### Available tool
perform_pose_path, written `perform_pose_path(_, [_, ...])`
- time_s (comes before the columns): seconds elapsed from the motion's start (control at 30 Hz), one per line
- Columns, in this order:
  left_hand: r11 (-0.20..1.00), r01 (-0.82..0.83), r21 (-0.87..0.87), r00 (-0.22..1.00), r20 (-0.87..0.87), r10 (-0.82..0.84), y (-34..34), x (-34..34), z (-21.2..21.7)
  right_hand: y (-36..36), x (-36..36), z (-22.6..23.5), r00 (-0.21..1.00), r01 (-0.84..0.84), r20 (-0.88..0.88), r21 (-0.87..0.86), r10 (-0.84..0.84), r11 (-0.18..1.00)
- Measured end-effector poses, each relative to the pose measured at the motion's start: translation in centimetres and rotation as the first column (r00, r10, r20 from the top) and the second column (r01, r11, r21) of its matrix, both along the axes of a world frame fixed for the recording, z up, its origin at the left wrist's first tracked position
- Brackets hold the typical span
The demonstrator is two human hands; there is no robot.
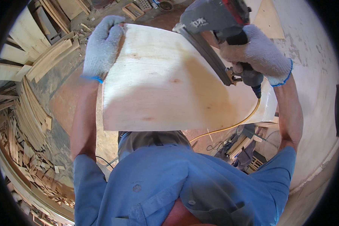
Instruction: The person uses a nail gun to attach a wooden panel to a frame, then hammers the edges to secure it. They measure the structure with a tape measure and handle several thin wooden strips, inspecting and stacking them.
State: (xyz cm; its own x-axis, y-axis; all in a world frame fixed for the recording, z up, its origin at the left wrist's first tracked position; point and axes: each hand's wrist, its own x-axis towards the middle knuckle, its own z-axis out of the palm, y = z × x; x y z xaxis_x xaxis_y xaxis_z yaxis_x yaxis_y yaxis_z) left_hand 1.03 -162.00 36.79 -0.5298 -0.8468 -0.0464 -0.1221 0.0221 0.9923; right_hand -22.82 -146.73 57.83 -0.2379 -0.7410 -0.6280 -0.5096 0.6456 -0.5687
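A pale, curved-edged plywood panel [154, 83] spans the space in front of my body. My left hand [103, 49], in a white knit glove with a blue cuff, grips the panel's far left edge, fingers curled over it. In my gloved right hand [258, 51] is a pneumatic nail gun [214, 20], dark grey with some red, held by its handle over the right part of the panel. Its long magazine [207, 56] slants across the board. A yellow air hose [235, 125] runs from the handle's base down over the panel's near right edge.
Stacked wood strips [32, 109] and scrap offcuts [34, 158] lie on the left. Large boards [22, 34] lean at the far left. A whitish wall or panel surface [312, 86] stands to the right. Near my right elbow are wood pieces [241, 147] and cloth.
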Motion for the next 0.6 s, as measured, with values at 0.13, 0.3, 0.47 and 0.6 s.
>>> perform_pose_path(0.13, [0.998, 0.029, -0.063, 0.999, -0.02, -0.03, -0.4, 0.0, -1.0, -1.6, 1.1, -0.5, 0.993, -0.101, -0.057, 0.041, 0.103, 0.994])
perform_pose_path(0.3, [0.994, -0.086, -0.066, 0.994, -0.077, 0.081, 0.4, -0.4, -0.9, -2.9, 2.8, -0.3, 0.993, -0.09, -0.078, -0.071, 0.084, 0.993])
perform_pose_path(0.47, [0.947, -0.239, -0.216, 0.97, -0.087, 0.225, 1.1, -0.1, -0.8, -4.3, 4.1, 0.4, 0.994, -0.101, -0.041, -0.062, 0.098, 0.993])
perform_pose_path(0.6, [0.912, -0.36, -0.198, 0.93, -0.162, 0.331, 1.4, 0.0, -0.9, -5.3, 5.1, -0.6, 0.991, -0.131, -0.004, -0.082, 0.131, 0.988])
